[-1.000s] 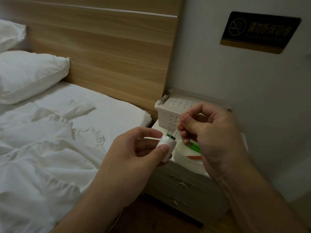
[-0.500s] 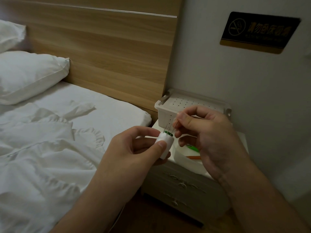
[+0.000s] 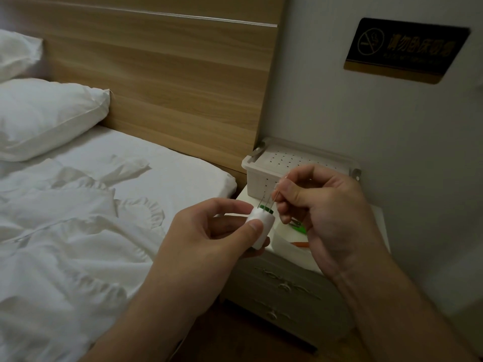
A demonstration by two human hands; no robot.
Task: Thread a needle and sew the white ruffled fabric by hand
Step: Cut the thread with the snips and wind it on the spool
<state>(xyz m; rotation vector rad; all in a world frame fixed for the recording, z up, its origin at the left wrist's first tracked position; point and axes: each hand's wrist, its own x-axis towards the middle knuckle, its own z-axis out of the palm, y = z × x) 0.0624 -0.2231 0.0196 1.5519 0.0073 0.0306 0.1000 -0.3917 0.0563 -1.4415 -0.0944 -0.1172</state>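
My left hand [image 3: 209,231] grips a white spool of thread [image 3: 262,223] with a green top between thumb and fingers. Two thin needles [image 3: 264,199] stand up out of the spool's top. My right hand [image 3: 321,212] pinches the right needle near its upper end with thumb and forefinger. The white ruffled fabric [image 3: 78,231] lies crumpled on the bed at the left, apart from both hands.
A white perforated plastic box [image 3: 264,173] stands on the bedside cabinet [image 3: 287,286] against the wall. An open white container [image 3: 292,246] under my right hand holds green and orange items. A pillow [image 3: 47,116] and a wooden headboard [image 3: 170,74] lie at the left.
My right hand dipped toward the spool's top, then rose a little with the needle pinched. My left hand and the spool stayed nearly in place.
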